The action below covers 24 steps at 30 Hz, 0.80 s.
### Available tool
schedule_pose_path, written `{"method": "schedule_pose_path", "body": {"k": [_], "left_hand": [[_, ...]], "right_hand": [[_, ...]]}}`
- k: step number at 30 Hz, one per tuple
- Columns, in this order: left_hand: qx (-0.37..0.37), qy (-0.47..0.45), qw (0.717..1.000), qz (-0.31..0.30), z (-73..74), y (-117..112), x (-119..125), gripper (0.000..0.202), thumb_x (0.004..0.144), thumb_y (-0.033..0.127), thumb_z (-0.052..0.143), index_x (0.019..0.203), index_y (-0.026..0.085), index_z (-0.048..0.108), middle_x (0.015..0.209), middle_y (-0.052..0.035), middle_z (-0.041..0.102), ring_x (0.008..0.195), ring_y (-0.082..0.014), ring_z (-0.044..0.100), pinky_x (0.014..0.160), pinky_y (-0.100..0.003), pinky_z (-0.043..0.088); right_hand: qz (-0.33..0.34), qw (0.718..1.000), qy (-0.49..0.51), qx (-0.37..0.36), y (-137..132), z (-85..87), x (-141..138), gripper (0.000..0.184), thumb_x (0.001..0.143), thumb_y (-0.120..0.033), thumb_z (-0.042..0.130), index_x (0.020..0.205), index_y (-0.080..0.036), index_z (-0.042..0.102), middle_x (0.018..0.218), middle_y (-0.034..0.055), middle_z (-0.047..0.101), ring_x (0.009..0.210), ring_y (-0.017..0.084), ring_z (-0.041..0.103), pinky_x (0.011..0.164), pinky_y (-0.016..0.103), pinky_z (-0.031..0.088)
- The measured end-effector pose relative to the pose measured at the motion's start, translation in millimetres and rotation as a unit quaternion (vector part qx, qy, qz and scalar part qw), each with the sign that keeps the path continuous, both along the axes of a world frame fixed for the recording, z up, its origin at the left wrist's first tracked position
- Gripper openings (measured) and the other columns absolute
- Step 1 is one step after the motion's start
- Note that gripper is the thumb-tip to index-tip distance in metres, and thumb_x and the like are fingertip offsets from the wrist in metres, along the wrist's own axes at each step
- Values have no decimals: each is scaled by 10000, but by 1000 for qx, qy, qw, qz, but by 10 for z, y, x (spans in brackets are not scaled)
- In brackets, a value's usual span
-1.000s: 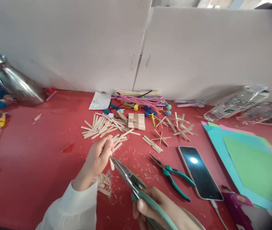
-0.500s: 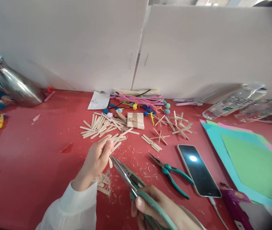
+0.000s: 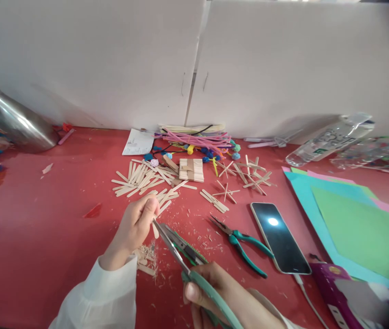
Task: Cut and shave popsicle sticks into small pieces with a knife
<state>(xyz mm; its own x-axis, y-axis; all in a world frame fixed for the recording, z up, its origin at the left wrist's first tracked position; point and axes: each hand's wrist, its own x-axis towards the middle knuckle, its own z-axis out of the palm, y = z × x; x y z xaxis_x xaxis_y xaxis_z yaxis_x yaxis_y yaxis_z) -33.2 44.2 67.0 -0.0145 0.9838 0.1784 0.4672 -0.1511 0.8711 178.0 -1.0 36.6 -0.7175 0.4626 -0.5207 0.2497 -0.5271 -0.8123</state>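
Note:
My left hand [image 3: 134,228] is closed in a pinch around a wooden craft stick [image 3: 156,230], whose lower end shows below the fingers. Green-handled scissors [image 3: 177,256] are gripped in my right hand [image 3: 215,292], their blade tips at the craft stick by my left fingertips. Right behind the blades lies a green utility knife [image 3: 189,250]. Wood shavings and short cut pieces [image 3: 145,260] are heaped under my left hand. Beyond it, loose craft sticks [image 3: 139,178] spread over the red table [image 3: 53,205], beside a banded bundle of sticks [image 3: 191,170].
Teal-handled pliers [image 3: 242,244] and a phone [image 3: 281,237] on a cable lie right of my hands. Farther right are coloured paper sheets [image 3: 345,224], a purple device [image 3: 331,292] and a plastic bottle [image 3: 329,139]. A metal jug [image 3: 19,121] stands back left. Pink pipe cleaners [image 3: 197,139] lie by the white panels.
The view has shifted slightly, so everything sits a little to the left. The scissor blades look closer together at the craft stick. Both hands keep their hold.

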Motion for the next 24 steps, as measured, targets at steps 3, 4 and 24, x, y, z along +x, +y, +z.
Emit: {"method": "schedule_pose_path", "body": {"k": [3, 4, 24], "left_hand": [[-14, -26, 999, 11, -10, 0, -3, 376, 909, 411, 321, 635, 194, 463, 557, 35, 395, 504, -116, 374, 506, -236, 316], [-16, -37, 999, 19, -17, 1, -4, 369, 904, 425, 337, 657, 193, 484, 559, 35, 397, 503, -116, 375, 502, -235, 318], [-22, -47, 997, 53, 3, 11, 41, 428, 882, 457, 350, 578, 192, 494, 461, 37, 361, 424, -104, 371, 425, -214, 333]], "right_hand": [[-13, 1000, -27, -1, 7, 54, -26, 542, 671, -688, 567, 638, -154, 480, 502, -10, 542, 398, 57, 476, 368, 158, 294], [-19, 999, -35, 0, 12, 68, -35, 544, 653, -694, 577, 644, -160, 474, 499, -12, 542, 395, 60, 476, 364, 160, 294], [12, 997, 52, 58, 10, 52, -84, 666, 668, -820, 371, 716, -162, 466, 510, -24, 472, 402, 52, 425, 378, 161, 323]]}}
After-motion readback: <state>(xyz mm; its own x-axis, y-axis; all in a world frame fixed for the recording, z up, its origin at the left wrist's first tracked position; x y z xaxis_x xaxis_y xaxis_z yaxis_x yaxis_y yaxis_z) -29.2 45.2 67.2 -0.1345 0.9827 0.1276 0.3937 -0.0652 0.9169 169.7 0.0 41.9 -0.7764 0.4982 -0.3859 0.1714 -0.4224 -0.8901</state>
